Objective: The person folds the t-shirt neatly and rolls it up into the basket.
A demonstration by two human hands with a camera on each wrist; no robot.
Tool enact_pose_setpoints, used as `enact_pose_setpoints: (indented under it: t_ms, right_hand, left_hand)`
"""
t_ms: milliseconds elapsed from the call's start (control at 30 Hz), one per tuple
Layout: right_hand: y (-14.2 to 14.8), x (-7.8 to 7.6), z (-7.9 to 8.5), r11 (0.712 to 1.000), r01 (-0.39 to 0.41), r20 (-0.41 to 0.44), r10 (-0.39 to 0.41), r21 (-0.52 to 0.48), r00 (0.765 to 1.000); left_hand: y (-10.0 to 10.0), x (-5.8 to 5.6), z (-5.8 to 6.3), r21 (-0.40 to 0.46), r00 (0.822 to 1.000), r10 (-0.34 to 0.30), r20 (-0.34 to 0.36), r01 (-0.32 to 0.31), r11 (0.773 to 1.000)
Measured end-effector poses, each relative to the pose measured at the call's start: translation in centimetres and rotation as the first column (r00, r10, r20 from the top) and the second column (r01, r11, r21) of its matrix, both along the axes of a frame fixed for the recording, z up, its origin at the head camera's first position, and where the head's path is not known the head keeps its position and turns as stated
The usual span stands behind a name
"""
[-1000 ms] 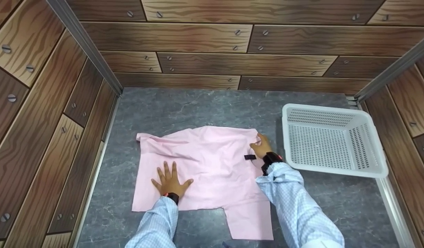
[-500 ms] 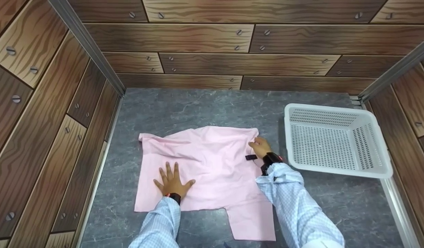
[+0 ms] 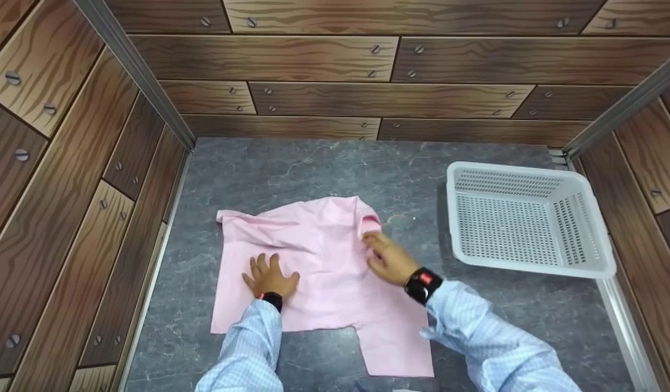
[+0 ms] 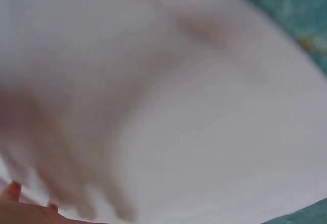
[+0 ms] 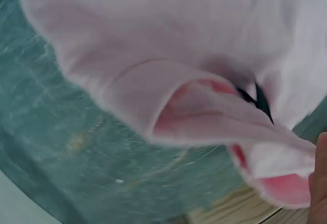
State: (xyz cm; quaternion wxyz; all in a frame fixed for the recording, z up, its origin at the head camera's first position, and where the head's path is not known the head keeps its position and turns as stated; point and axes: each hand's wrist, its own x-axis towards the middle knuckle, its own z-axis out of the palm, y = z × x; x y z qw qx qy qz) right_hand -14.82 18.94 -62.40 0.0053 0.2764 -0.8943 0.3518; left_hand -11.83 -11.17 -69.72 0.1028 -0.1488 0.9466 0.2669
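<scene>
A pink shirt [image 3: 329,283] lies spread on the grey marbled surface, one sleeve [image 3: 397,348] extending toward the person at the lower right. The left hand [image 3: 270,280] rests on the shirt's left part with fingers spread and slightly bent. At the shirt's right side, the right hand [image 3: 392,258] pinches the cloth edge and holds it up, folded over toward the left. In the right wrist view the lifted edge [image 5: 214,116] bunches and shows a deeper pink inside, with a black strip [image 5: 263,104] beneath it. That hand's fingertips are partly hidden by cloth.
A white perforated plastic basket [image 3: 530,268] stands to the right of the shirt. Wood-patterned walls [image 3: 280,98] enclose the surface at the back and both sides. Grey marbled surface [image 3: 313,169] shows behind the shirt.
The right hand has moved left with the shirt's right edge, folding the upper right corner inward. The black strip is now hidden in the head view. The left hand's fingers have bent a little.
</scene>
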Motion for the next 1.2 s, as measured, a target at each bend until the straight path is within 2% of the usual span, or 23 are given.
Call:
enact_pose_setpoints:
  t_ms: [67, 133, 233, 300, 367, 433, 500, 567, 633, 667, 700, 733, 800, 867, 900, 933, 967, 1000, 1033, 1067, 1100, 1167, 1200]
  right_hand:
    - [-0.6, 1.6, -0.8, 0.990, -0.084, -0.069, 0.093, 0.114, 0.993]
    - [-1.2, 3.0, -2.0, 0.966, -0.146, -0.135, 0.177, 0.213, 0.975]
    - [-1.8, 4.5, -4.1, 0.924, -0.200, -0.240, 0.285, 0.327, 0.928]
    - [-2.3, 5.1, -5.6, 0.899, -0.212, -0.296, 0.337, 0.383, 0.894]
    - [-2.7, 5.3, -6.8, 0.882, -0.211, -0.344, 0.370, 0.421, 0.863]
    - [-3.2, 5.4, -7.5, 0.880, -0.204, -0.373, 0.379, 0.429, 0.847]
    - [-3.6, 5.2, -7.5, 0.898, -0.204, -0.348, 0.348, 0.389, 0.871]
    - [-4.1, 4.8, -6.9, 0.942, -0.189, -0.235, 0.258, 0.279, 0.937]
    - [-4.7, 4.2, -5.8, 0.991, -0.087, 0.002, 0.088, 0.102, 0.996]
    - [-4.9, 3.7, -5.2, 1.000, 0.007, 0.160, -0.005, -0.013, 0.987]
    - [-5.2, 3.2, -4.5, 0.985, 0.126, 0.322, -0.082, -0.118, 0.943]
    - [-5.4, 2.7, -3.8, 0.945, 0.257, 0.474, -0.134, -0.204, 0.870]
    - [-5.7, 1.5, -2.5, 0.803, 0.512, 0.717, -0.161, -0.303, 0.678]
    - [-5.9, 0.5, -1.6, 0.650, 0.688, 0.852, -0.117, -0.323, 0.511]
    - [-5.9, 0.1, -1.2, 0.588, 0.747, 0.888, -0.101, -0.311, 0.449]
    - [-5.9, -0.3, -1.0, 0.523, 0.795, 0.910, -0.082, -0.308, 0.407]
    - [-5.9, -0.6, -0.8, 0.465, 0.832, 0.923, -0.076, -0.302, 0.378]
    - [-5.9, -0.9, -0.8, 0.421, 0.856, 0.927, -0.082, -0.301, 0.366]
    - [-5.9, -1.1, -0.8, 0.399, 0.868, 0.926, -0.106, -0.295, 0.363]
    - [-5.9, -1.2, -0.9, 0.420, 0.862, 0.909, -0.168, -0.283, 0.381]
    - [-5.9, -1.2, -0.9, 0.465, 0.843, 0.883, -0.228, -0.272, 0.410]
    - [-5.9, -1.0, -1.2, 0.614, 0.754, 0.778, -0.347, -0.234, 0.524]
    - [-6.0, -0.7, -1.3, 0.705, 0.678, 0.690, -0.386, -0.207, 0.612]
  left_hand:
    - [0.6, -0.6, 0.7, 0.046, 0.995, 0.036, -0.093, -0.032, 0.998]
    - [1.7, -1.1, 1.3, 0.127, 0.975, 0.059, -0.215, -0.031, 0.991]
    - [4.0, -1.5, 1.9, 0.261, 0.937, 0.022, -0.349, 0.075, 0.962]
    - [5.6, -1.7, 2.2, 0.316, 0.927, -0.052, -0.371, 0.178, 0.932]
    - [6.9, -1.7, 2.3, 0.337, 0.930, -0.135, -0.341, 0.255, 0.906]
    - [8.0, -1.6, 2.3, 0.338, 0.939, -0.195, -0.284, 0.289, 0.896]
    - [8.8, -1.4, 2.3, 0.325, 0.950, -0.210, -0.232, 0.279, 0.903]
    - [9.2, -1.3, 2.2, 0.292, 0.959, -0.195, -0.204, 0.250, 0.923]
    - [9.5, -1.3, 2.2, 0.247, 0.964, -0.166, -0.208, 0.216, 0.945]
    - [9.6, -1.2, 2.3, 0.231, 0.964, -0.151, -0.219, 0.201, 0.952]
    - [9.6, -1.2, 2.5, 0.225, 0.962, -0.139, -0.236, 0.193, 0.955]
    - [9.6, -1.1, 2.7, 0.235, 0.956, -0.127, -0.265, 0.192, 0.953]
    - [9.6, -0.8, 3.3, 0.263, 0.936, -0.122, -0.330, 0.215, 0.940]
    - [9.7, -0.4, 3.9, 0.288, 0.908, -0.143, -0.394, 0.269, 0.919]
    - [9.7, -0.1, 4.2, 0.290, 0.891, -0.168, -0.421, 0.308, 0.906]
    - [9.6, 0.3, 4.3, 0.284, 0.874, -0.203, -0.442, 0.351, 0.892]
    - [9.6, 0.7, 4.4, 0.268, 0.856, -0.247, -0.454, 0.395, 0.879]
    - [9.6, 1.1, 4.4, 0.254, 0.841, -0.295, -0.454, 0.439, 0.862]
    - [9.5, 1.6, 4.3, 0.237, 0.824, -0.350, -0.445, 0.485, 0.842]
    - [9.4, 2.1, 4.1, 0.225, 0.808, -0.406, -0.427, 0.530, 0.818]
    - [9.3, 2.6, 3.9, 0.221, 0.794, -0.458, -0.400, 0.569, 0.792]
    - [8.9, 3.4, 3.3, 0.222, 0.774, -0.538, -0.335, 0.619, 0.753]
    - [8.7, 3.8, 3.0, 0.226, 0.769, -0.563, -0.303, 0.632, 0.741]
